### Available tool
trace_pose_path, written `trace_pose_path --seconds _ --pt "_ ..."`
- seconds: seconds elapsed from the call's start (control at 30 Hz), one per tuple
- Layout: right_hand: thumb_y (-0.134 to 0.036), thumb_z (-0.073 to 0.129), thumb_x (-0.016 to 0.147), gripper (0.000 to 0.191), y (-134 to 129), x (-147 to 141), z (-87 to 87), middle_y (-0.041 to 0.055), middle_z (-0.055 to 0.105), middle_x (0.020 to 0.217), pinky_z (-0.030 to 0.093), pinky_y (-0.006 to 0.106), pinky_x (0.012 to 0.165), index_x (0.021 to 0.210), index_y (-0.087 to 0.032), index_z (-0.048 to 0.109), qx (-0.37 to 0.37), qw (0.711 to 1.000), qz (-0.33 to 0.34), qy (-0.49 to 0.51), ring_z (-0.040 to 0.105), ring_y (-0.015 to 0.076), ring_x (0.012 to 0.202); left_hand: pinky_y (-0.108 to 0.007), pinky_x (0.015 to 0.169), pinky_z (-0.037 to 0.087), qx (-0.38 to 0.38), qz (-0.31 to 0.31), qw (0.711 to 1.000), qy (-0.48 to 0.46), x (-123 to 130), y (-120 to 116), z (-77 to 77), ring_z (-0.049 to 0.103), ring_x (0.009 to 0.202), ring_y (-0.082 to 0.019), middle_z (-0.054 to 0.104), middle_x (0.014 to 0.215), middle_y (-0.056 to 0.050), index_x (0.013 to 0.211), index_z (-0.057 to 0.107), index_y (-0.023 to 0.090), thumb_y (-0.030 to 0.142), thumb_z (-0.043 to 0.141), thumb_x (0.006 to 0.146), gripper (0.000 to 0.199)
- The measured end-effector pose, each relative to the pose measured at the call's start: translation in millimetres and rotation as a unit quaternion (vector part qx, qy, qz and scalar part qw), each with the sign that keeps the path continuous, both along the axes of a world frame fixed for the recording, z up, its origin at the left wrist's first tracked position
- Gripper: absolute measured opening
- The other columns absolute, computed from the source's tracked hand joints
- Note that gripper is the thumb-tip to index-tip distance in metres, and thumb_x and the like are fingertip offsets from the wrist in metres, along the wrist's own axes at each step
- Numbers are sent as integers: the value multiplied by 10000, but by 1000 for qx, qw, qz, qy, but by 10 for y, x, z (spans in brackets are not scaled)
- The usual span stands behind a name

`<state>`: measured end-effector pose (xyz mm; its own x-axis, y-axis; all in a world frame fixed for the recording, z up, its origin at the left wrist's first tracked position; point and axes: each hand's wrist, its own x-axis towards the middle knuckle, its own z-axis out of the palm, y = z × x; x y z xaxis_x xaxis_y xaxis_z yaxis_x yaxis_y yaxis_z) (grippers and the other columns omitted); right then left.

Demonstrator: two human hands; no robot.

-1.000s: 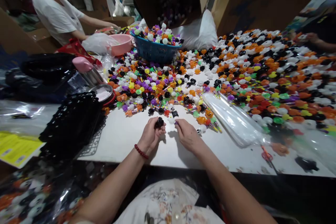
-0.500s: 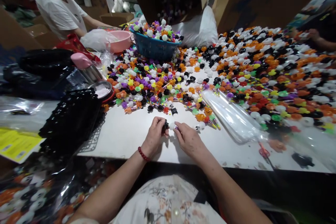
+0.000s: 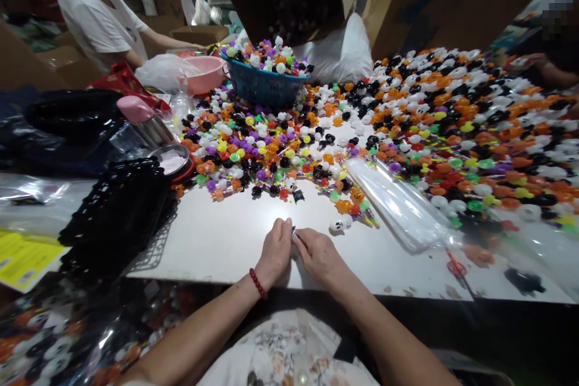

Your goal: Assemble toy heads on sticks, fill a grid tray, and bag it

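Observation:
My left hand (image 3: pixel 277 247), with a red bead bracelet on its wrist, is closed at the near part of the white table. My right hand (image 3: pixel 319 253) is closed too, its fingertips meeting those of the left. Between them shows a sliver of a small dark and white piece (image 3: pixel 294 233), mostly hidden by the fingers. Just right of the hands lies a white ghost-face piece (image 3: pixel 340 223). Beyond them is a small black piece with a white skull head (image 3: pixel 298 195), at the edge of the colourful pile (image 3: pixel 271 145).
A clear plastic bag stack (image 3: pixel 402 205) and red scissors (image 3: pixel 456 268) lie to the right. Black lattice trays (image 3: pixel 117 211), a pink-lidded flask (image 3: pixel 145 117) and a blue basket (image 3: pixel 266 85) stand left and behind. Two people are across the table.
Both hands have come closer together and slightly nearer to me. The black and white pieces between them, visible before, are now mostly covered by my fingers.

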<state>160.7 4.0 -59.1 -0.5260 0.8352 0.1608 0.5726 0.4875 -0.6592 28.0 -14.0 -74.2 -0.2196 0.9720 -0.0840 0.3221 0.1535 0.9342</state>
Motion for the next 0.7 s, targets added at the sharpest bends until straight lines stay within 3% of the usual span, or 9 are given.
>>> trace_pose_path --seconds 0.1,0.17,0.23,0.3,0.4,0.5,0.6,0.7 --pt "-298 398 999 276 157 234 -6 70 679 844 469 329 721 936 -198 648 -3 999 -33 32 615 212 762 -309 672 368 2 -39 999 -24 -4 94 60 453 660 -160 465 708 15 798 433 230 494 281 1002 366" --pt "-319 391 1005 293 320 462 34 92 688 931 481 362 792 1060 -193 651 42 994 -92 40 621 231 840 -307 666 372 11 -33 999 -14 -38 250 125 476 658 -167 491 704 12 846 461 232 495 267 1006 364" --pt "-319 408 995 312 505 645 91 142 667 1060 456 428 883 1135 -169 644 126 978 -167 -7 589 278 968 -318 703 388 47 -6 996 70 -91 475 168 514 723 -186 542 768 -12 905 496 226 464 357 991 289" --pt "-296 453 970 308 700 693 147 177 618 1187 407 475 946 1163 -147 642 197 956 -204 -77 520 321 1082 -360 804 405 97 16 973 208 -141 732 165 537 879 -235 578 912 -69 948 534 206 438 522 928 233" --pt "-233 479 955 262 1008 461 194 152 617 1201 378 446 961 1135 -163 656 209 955 -145 -152 474 311 1105 -441 935 383 120 21 920 372 -173 1073 87 481 1082 -326 567 1051 -143 963 580 171 433 695 810 324" --pt "-170 477 944 233 1321 46 179 141 644 1111 377 412 915 1082 -171 665 167 961 -70 -208 474 295 1062 -466 965 374 106 -5 896 430 -169 1258 2 456 1124 -341 577 1076 -154 966 612 163 350 691 816 253" --pt "-144 505 921 197 1573 -278 124 183 627 1089 376 421 891 1044 -135 659 150 961 -58 -226 461 316 1076 -479 997 364 119 -9 910 397 -199 1268 -17 468 1132 -321 597 1104 -141 1038 619 166 255 615 856 202" --pt "-115 491 921 167 1689 -402 85 209 601 1113 381 419 890 975 -115 650 143 964 -69 -212 476 314 1078 -454 1037 365 166 5 956 242 -288 1130 38 486 1171 -276 593 1181 -117 1162 586 196 252 562 888 280"
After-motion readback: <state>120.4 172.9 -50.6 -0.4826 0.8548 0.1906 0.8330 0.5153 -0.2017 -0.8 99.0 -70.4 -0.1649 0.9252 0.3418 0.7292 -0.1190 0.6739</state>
